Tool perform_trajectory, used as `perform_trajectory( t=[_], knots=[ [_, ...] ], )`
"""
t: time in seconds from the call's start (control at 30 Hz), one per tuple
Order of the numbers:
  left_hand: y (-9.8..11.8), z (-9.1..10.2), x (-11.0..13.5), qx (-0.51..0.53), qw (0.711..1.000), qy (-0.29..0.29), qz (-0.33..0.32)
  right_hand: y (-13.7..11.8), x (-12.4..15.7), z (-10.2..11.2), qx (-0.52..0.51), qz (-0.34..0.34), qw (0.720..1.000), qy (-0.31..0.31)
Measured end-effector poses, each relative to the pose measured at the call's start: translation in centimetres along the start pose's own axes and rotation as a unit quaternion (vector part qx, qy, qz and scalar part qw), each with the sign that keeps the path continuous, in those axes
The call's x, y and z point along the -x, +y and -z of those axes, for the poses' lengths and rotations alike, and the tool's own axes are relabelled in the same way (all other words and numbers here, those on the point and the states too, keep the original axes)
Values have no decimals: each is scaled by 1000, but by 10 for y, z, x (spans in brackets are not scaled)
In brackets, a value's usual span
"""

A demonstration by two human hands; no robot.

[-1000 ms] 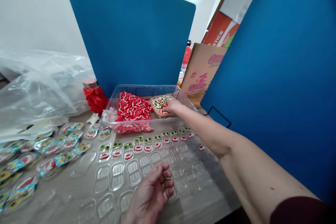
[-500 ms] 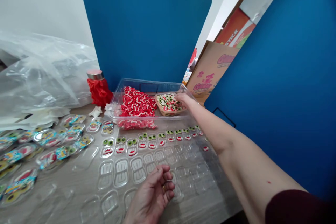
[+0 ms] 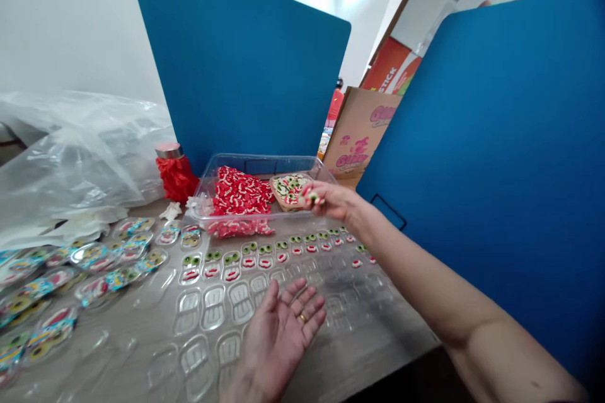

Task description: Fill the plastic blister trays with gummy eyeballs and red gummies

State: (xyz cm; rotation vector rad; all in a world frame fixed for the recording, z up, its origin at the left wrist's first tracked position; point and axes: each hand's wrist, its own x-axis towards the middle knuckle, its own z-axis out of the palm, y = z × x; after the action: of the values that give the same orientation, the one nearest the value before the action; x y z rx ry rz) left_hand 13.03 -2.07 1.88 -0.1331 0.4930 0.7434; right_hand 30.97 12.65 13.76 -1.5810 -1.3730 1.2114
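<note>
- The right hand (image 3: 333, 201) is out over the front right corner of a big clear bin (image 3: 265, 156), its fingers pinched together on a small bunch of candy pieces (image 3: 312, 197), red, white and green; how many, I can't make out from here.
- The left hand (image 3: 288, 334) lies palm up toward the front edge of the tabletop (image 3: 359, 359), fingers loosely apart, nothing in it, a ring on one finger. I can't tell whether it touches the moulded trays under it.
- That clear bin sits at the tabletop's back edge. A small tub (image 3: 278, 199) of green-and-white and red-and-white candies stands in its right part, just beside the pinched fingers; a heap of red and white candies (image 3: 239, 195) fills the left part.
- In front of the bin, a row of filled trays (image 3: 231, 266) runs across the tabletop, most with two green eyes above a red-and-white mouth; some at the right show just the mouth.
- Nearer the front edge come rows of unfilled trays (image 3: 213, 306), clear plastic, right beside the left hand.
- Off to the tabletop's left, labelled packs (image 3: 94, 257) lie in a loose overlapping spread.
- Toward the back left corner, a bottle in a red wrap (image 3: 176, 173) stands near a clear plastic bag (image 3: 85, 145).
</note>
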Motion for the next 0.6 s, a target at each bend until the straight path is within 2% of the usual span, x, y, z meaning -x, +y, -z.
perform_trajectory(
  t=[0.07, 0.1, 0.13, 0.2, 0.27, 0.3, 0.37, 0.47, 0.53, 0.6],
  knots=[
    [-8, -9, 5, 20, 999, -30, 14, 23, 47, -25, -29, -39, 989, -137],
    [-13, -12, 7, 23, 999, -43, 15, 37, 70, -38, -4, -50, 985, -164],
    [-18, -14, 10, 20, 998, -50, 12, 52, 92, -51, 50, -37, 984, -168],
    [-28, -13, 13, 11, 1000, -18, 0, 80, 131, -71, 192, 58, 966, -161],
    [-38, -6, 14, 7, 998, 56, -4, 100, 161, -83, 321, 174, 918, -157],
    [-43, -1, 13, 6, 997, 76, 5, 106, 171, -86, 366, 210, 893, -159],
    [-52, 8, 12, 4, 995, 100, 19, 110, 185, -88, 417, 224, 864, -172],
    [-61, 18, 12, 0, 994, 108, 2, 101, 195, -82, 406, 196, 867, -211],
    [-65, 21, 13, -2, 995, 101, -17, 93, 200, -74, 357, 170, 889, -231],
    [-67, 22, 16, -3, 996, 90, -29, 90, 204, -67, 308, 140, 915, -219]
  ],
)
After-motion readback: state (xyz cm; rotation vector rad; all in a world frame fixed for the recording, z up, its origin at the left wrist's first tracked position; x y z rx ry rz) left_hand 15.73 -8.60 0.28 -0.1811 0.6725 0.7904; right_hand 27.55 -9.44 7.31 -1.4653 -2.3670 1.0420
